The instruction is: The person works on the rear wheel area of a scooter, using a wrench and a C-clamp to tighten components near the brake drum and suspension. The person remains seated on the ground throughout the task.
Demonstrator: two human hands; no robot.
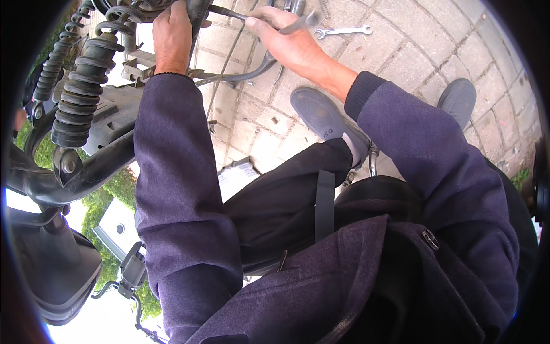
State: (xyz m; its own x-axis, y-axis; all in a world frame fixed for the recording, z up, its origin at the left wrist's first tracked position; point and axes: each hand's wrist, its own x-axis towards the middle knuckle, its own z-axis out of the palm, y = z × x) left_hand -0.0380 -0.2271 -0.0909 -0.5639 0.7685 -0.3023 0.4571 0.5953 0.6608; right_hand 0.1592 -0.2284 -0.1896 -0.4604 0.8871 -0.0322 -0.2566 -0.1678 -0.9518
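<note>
My left hand is wrapped round a black frame tube of a two-wheeled vehicle at the top centre, its fingertips mostly hidden. To its right, my right hand grips a thin dark-shafted tool, whose motion-blurred grey end sticks out past the fingers. The tool's far end meets the tube beside my left hand. Left of my hands are a black coil-spring shock absorber and a second one behind it. A metal bracket and a curved dark hose lie below the hands.
A silver open-ended spanner lies on the paving. My grey shoes stand on it. A curved frame tube runs along the left, above a black saddle-like part. Handlebars and greenery show at lower left.
</note>
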